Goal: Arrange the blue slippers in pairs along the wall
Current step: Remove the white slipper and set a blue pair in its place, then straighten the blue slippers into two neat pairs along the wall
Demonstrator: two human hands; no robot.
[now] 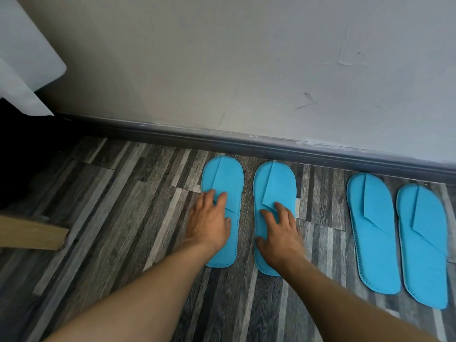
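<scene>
Slippers (274, 183) judged thin, light, floppy. Left hand (209, 220) and right hand (280, 230) flat, fingers spread, pressing one each; slide by sole.

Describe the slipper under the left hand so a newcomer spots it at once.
Follow the dark skirting board along the wall to four flat blue fabric slippers. The leftmost blue slipper is it: alone among them, only bare striped floor lies on its left.

My only view comes from the head camera, which looks steeply down and forward from close above the floor (123, 230), wide-angled, facing the wall (246, 70) and its skirting board (271, 144), with both forearms reaching in from the bottom edge.
</scene>
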